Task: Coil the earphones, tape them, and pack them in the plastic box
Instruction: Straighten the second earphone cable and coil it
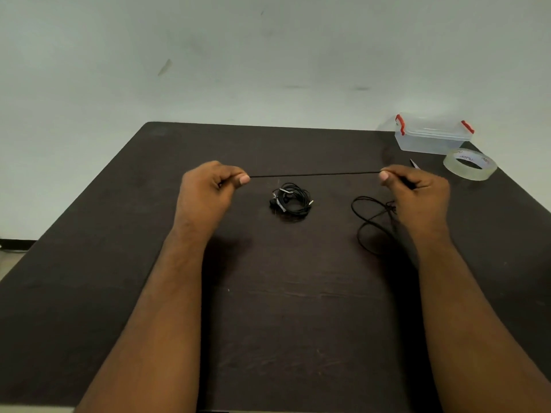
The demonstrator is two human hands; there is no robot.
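A dark table [119, 263] fills the lower frame. Mid-frame, the left hand [208, 186] and the right hand [417, 189] each pinch a black earphone cord [313, 174] between thumb and curled fingers, stretching it taut and level between them. The slack of that cord loops on the table below the right hand, partly hidden by the wrist. A clear plastic box [432, 135] with red clips sits at the upper right, a roll of clear tape [470, 164] just beside it. Between the hands lies a coiled bundle of earphones [291, 201], possibly taped already.
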